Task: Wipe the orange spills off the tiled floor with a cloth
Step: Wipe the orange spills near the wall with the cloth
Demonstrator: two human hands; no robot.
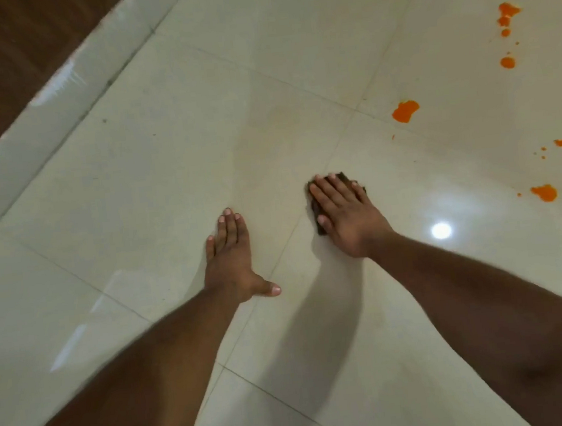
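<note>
Both hands lie flat on the floor (292, 57) near its middle: the left hand (231, 262) bare on the tile, the right hand (345, 213) just to its right, on top of a cloth (317, 209). The spills (405, 111) lie scattered toward the floor's far right edge, well apart from the cloth.

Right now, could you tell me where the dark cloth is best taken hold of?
Probably by its far edge. The cloth lies flat on the tiled floor under the right hand, showing only past the fingers. Curling them down over that edge from above should gather it.
</note>
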